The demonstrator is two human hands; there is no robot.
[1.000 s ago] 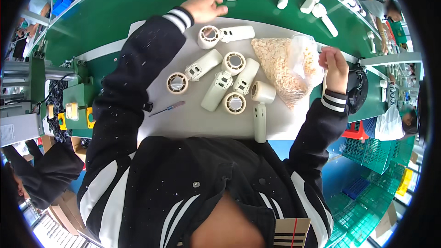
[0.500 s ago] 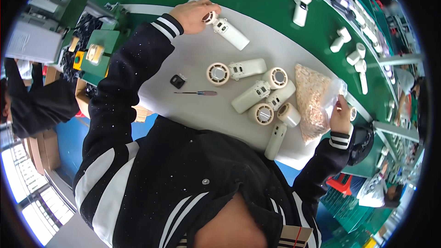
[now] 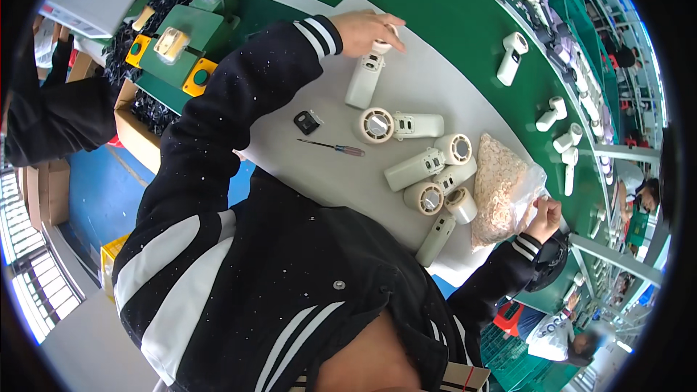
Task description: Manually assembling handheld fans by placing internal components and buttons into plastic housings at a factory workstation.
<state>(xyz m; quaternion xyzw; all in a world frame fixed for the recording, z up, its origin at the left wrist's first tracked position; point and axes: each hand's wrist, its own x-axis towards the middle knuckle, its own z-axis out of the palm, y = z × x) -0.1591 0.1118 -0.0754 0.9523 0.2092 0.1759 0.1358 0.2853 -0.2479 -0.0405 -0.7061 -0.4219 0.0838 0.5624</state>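
My left hand [image 3: 369, 33] is closed over the round head of a cream handheld fan [image 3: 365, 81] at the far side of the grey work surface [image 3: 290, 196]. Its handle points toward me, and the fingers hide most of the head. At the right, my right hand [image 3: 546, 219] is closed beside the mouth of a clear plastic bag [image 3: 501, 189] full of small beige pieces. What its fingers pinch is too small to make out. Between my hands lie several more cream fans, one of them [image 3: 406, 125] nearest the left hand. A screwdriver [image 3: 341, 149] rests near a small black part [image 3: 306, 123].
A green conveyor belt [image 3: 479, 51] curves past the far side, carrying several cream fans, one of them [image 3: 512, 59] upper right. At left are a green fixture [image 3: 174, 43] with yellow button boxes and a cardboard box [image 3: 138, 131]. Other people sit at far left and right.
My left hand has turned the fan clockwise, so its handle now points toward me. My right hand has drawn back from the bag's mouth with its fingers curled. The whole view has shifted.
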